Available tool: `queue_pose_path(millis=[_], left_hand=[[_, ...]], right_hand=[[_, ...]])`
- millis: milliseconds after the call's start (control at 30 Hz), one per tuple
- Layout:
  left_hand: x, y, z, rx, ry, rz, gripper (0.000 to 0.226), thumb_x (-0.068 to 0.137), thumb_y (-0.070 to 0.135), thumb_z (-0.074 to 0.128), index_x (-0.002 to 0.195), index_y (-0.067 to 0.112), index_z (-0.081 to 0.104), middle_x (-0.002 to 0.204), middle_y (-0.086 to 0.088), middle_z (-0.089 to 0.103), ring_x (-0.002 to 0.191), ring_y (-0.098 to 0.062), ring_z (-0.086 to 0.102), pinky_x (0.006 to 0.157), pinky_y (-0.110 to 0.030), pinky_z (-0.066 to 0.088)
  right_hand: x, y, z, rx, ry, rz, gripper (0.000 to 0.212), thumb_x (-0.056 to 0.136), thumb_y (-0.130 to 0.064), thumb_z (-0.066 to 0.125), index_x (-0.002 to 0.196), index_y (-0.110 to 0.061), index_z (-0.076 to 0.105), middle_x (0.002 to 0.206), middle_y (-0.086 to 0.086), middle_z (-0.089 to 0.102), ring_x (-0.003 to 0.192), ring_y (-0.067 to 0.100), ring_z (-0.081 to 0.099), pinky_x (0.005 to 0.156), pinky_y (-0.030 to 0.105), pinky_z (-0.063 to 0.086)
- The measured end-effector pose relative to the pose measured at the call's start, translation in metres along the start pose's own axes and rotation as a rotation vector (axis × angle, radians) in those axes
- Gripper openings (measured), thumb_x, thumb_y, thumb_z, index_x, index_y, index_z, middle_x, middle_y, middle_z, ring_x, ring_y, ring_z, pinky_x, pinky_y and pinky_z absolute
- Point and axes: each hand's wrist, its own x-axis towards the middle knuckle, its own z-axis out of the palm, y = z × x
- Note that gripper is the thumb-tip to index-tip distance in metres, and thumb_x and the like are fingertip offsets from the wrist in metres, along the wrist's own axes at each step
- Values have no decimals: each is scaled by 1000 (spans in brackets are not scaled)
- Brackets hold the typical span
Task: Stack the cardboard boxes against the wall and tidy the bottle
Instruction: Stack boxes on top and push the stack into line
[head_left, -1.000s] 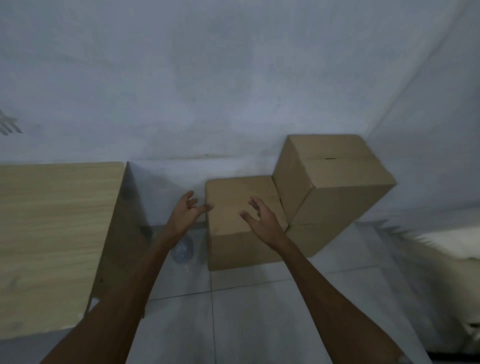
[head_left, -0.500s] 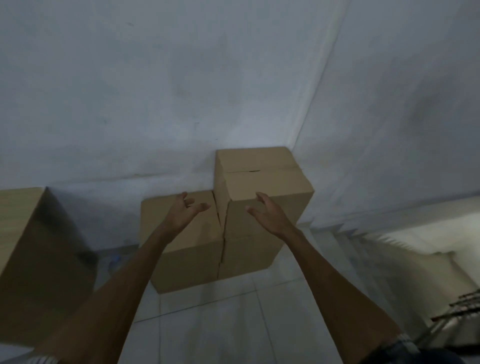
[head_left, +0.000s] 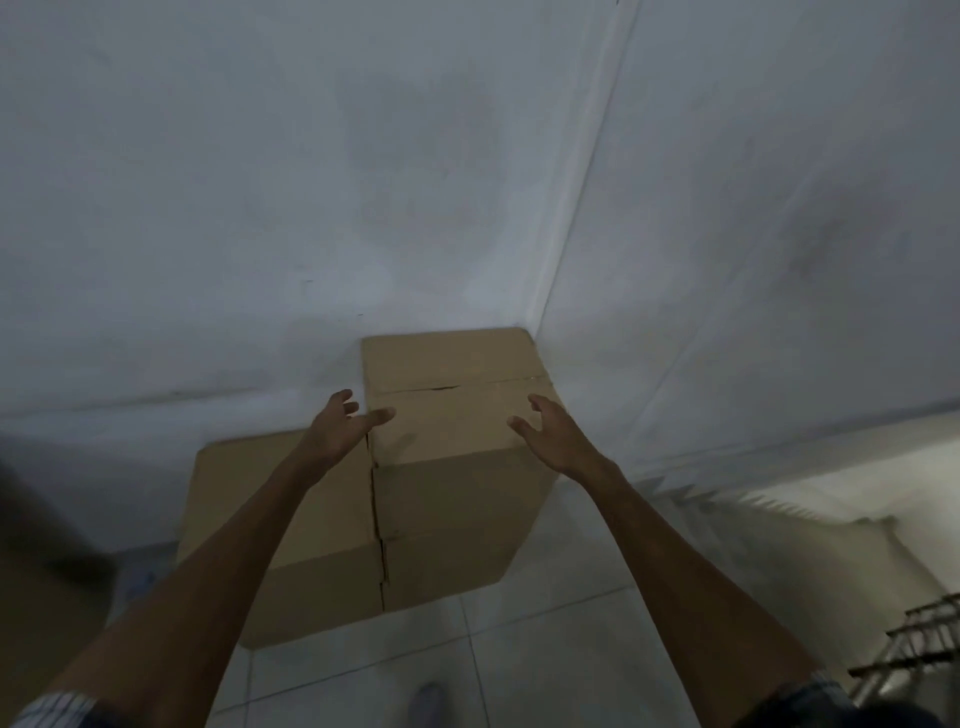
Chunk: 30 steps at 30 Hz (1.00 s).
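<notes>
Both my hands reach toward the tall box (head_left: 452, 410) in the corner, where two pale walls (head_left: 311, 208) meet. My left hand (head_left: 340, 434) hangs at the box's upper left edge, fingers spread and relaxed, the thumb pointing across the top face; whether it touches the cardboard I cannot tell. My right hand (head_left: 553, 439) hovers at the upper right edge, fingers loosely splayed, gripping nothing.

The tall box stands upright with its back against the wall and its right rear corner tucked into the room's corner. A seam runs across its top, with a short dark slit near the middle. A low box (head_left: 291, 525) sits just beside it on the left, their sides touching along a dark vertical gap, and it too backs onto the wall. Both rest on the light tiled floor (head_left: 519, 649).

A faint bluish blur on the floor to the left of the low box may be the bottle (head_left: 143, 577); it is too smeared to be sure. Metal rungs (head_left: 919, 649) show at the lower right.
</notes>
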Motion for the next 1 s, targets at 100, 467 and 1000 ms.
queue_pose_path(millis=[100, 467, 1000], left_hand=[[40, -2, 14, 13, 31, -48, 89, 85, 43, 71, 152, 8, 26, 153, -14, 39, 136, -31, 42, 102, -39, 38], [137, -20, 36, -12, 82, -229, 63, 82, 44, 73, 128, 4, 56, 124, -11, 65, 105, -29, 64, 91, -45, 53], [170, -40, 67, 54, 292, -299, 74, 65, 60, 78, 122, 16, 61, 118, -10, 68, 103, -30, 66, 90, -47, 54]], right_hand=[[42, 22, -9, -49, 2, 22, 71, 96, -50, 48, 150, -7, 28, 155, 13, 32, 142, 26, 32, 115, 36, 27], [154, 80, -17, 27, -66, 192, 76, 98, -46, 46, 154, -5, 15, 159, 15, 19, 144, 29, 27, 113, 36, 26], [235, 110, -8, 200, -181, 173, 59, 98, -37, 51, 146, -7, 32, 143, 12, 47, 128, 30, 49, 95, 29, 41]])
